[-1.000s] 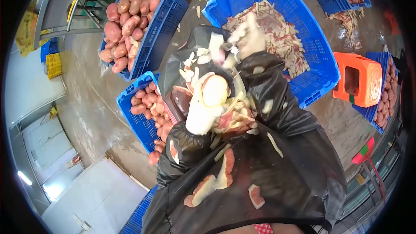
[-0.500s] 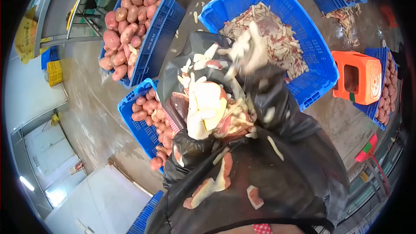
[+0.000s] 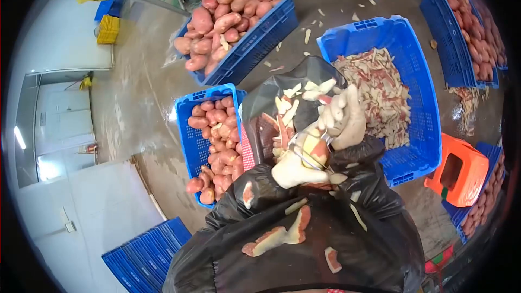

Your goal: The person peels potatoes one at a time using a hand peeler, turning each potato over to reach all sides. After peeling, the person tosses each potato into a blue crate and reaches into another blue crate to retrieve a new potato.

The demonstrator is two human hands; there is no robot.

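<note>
In my left hand [image 3: 296, 171], gloved in white, lies a partly peeled potato [image 3: 319, 151], pale yellow with some red skin left. My right hand [image 3: 347, 116], also gloved, is closed just above and right of it. A thin metal peeler [image 3: 309, 159] shows against the potato; its handle is hidden in the right fingers. Both hands are close together over my lap, which a black plastic apron [image 3: 325, 233] covers. Potato peels [image 3: 290, 113] lie on the plastic beyond the hands, and more strips [image 3: 298, 225] stick to the apron front.
A blue crate of peels [image 3: 423, 130] stands ahead to the right. Red potatoes fill a small blue crate [image 3: 187, 149] at left and a larger one [image 3: 271, 35] behind it. An orange stool [image 3: 472, 171] and more potato crates [image 3: 442, 38] are at right. Peels litter the wet floor.
My right hand, blurred near the peel crate before, has come back to the potato. The head view has turned, so the crates appear shifted; stacked blue crates now show at lower left.
</note>
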